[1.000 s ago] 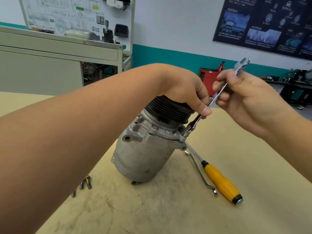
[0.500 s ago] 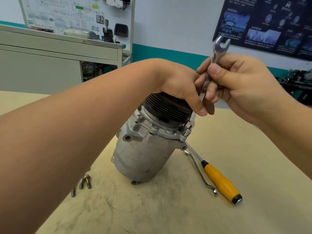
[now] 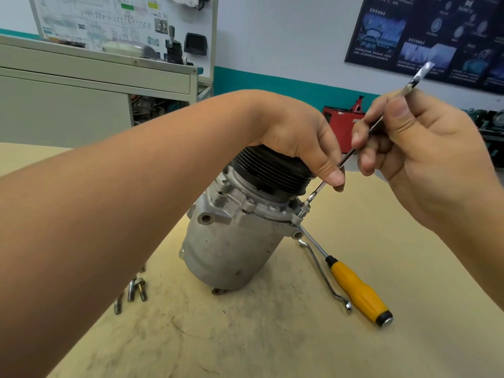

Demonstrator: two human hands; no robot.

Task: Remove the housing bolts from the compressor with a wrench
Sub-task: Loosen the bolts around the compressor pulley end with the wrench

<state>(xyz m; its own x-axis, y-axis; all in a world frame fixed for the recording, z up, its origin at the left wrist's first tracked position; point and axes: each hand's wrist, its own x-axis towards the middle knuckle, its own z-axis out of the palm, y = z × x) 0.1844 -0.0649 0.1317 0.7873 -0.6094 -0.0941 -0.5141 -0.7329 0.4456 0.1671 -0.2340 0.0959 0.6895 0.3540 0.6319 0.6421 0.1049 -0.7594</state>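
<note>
A grey metal compressor [image 3: 229, 252] stands tilted on the tan table, its black ribbed pulley [image 3: 272, 170] on top. My left hand [image 3: 302, 140] grips the pulley from above. My right hand [image 3: 414, 148] holds a slim steel wrench [image 3: 346, 159] that slants down to the left. Its lower jaw sits on a housing bolt [image 3: 305, 208] at the flange's right edge. Three removed bolts [image 3: 135, 291] lie on the table to the compressor's lower left.
A yellow-handled screwdriver [image 3: 354, 289] and a bent steel wrench [image 3: 323, 274] lie right of the compressor. A grey cabinet [image 3: 95, 105] stands behind the table [image 3: 272, 345]; a red box [image 3: 341, 124] sits far back.
My right hand swung the wrench from slanted to nearly upright, then back down to the right. My left hand stayed on the pulley.
</note>
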